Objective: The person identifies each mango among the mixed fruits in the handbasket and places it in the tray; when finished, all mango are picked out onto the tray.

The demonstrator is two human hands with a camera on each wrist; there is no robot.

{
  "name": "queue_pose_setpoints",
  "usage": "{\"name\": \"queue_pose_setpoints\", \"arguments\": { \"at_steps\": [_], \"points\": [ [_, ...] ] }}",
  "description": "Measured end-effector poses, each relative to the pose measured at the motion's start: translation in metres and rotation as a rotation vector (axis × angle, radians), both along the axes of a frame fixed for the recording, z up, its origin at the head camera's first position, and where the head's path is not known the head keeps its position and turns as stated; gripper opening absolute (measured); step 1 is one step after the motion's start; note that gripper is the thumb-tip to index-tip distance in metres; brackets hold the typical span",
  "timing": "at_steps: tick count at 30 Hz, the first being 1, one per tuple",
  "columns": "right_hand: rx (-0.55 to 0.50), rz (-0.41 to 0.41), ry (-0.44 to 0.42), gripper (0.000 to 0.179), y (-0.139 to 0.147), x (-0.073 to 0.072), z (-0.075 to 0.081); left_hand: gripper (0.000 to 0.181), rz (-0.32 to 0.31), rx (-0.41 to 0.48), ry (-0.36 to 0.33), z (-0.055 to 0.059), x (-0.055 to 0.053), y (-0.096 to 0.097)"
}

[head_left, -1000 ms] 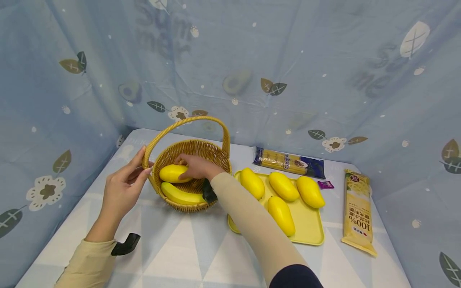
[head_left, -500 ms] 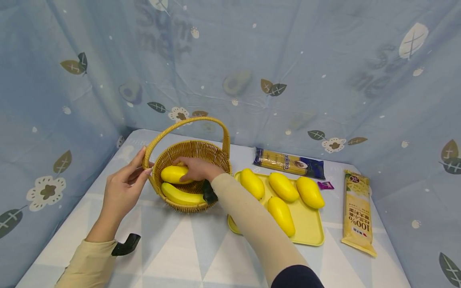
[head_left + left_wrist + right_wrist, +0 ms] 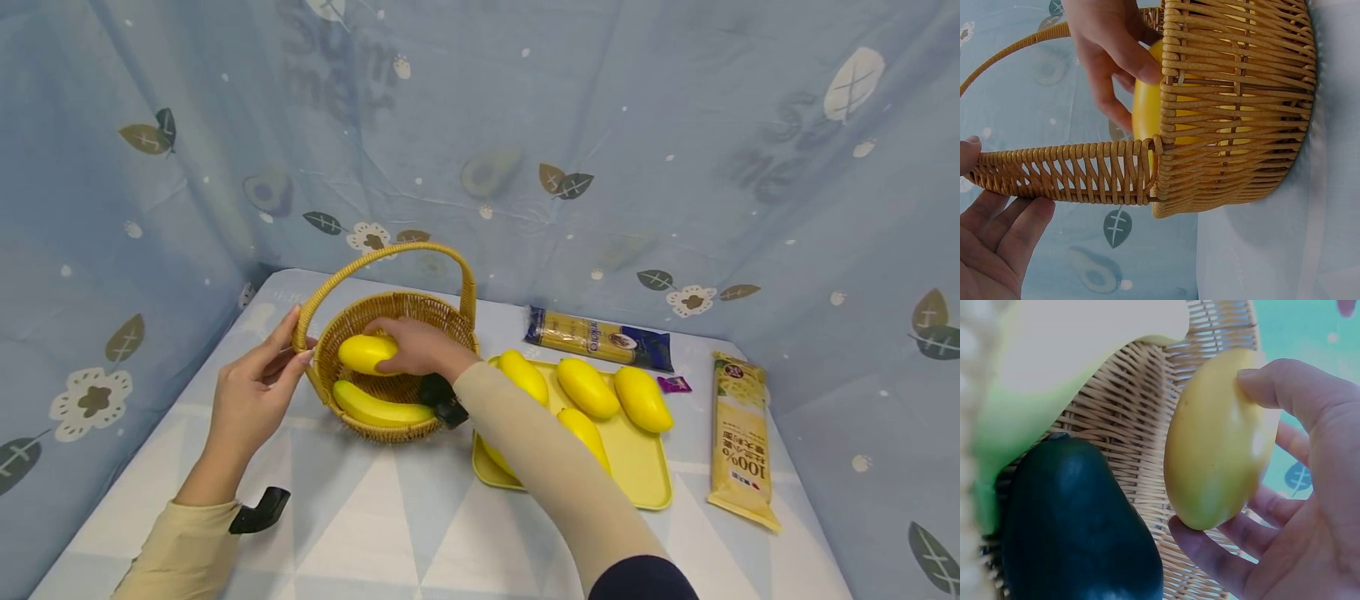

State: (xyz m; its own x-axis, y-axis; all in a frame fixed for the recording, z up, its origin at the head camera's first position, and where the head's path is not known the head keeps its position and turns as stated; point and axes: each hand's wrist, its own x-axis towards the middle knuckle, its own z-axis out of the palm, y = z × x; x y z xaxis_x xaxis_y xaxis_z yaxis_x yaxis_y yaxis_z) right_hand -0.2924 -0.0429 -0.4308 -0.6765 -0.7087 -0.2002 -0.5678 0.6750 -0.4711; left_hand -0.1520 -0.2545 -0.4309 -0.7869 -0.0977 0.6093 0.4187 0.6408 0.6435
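Observation:
My right hand reaches into the wicker basket and holds a yellow mango there. In the right wrist view, thumb and fingers grip the mango on opposite sides, above the woven bottom. A banana lies along the basket's near side. Beside it is a dark green, pear-shaped fruit, mostly hidden by my wrist in the head view. My left hand pinches the lower left end of the basket's arched handle between thumb and fingers.
Right of the basket, a yellow tray bears several mangoes, partly covered by my right forearm. Behind it lies a blue-and-yellow pasta packet. A small purple wrapped candy and a tall yellow noodle packet lie farther right.
My right hand has raised the mango slightly off the basket's bottom and shifted a little right, away from the banana. The left hand stays on the handle.

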Motion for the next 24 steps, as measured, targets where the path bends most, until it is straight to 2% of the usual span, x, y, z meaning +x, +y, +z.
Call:
{"name": "queue_pose_setpoints", "arguments": {
  "at_steps": [11,17,24],
  "points": [
    [-0.01,-0.002,0.106,0.06,0.034,0.023,0.023,0.076,0.0,0.012,-0.003,0.001,0.0,0.003],
    [-0.027,-0.048,0.086,0.061,0.067,0.04,0.04,0.076,0.0,0.008,-0.003,0.002,0.001,0.003],
    [-0.056,-0.13,0.075,0.061,0.115,0.056,0.046,0.078,0.018,0.003,0.001,0.002,0.002,0.003]
  ]
}}
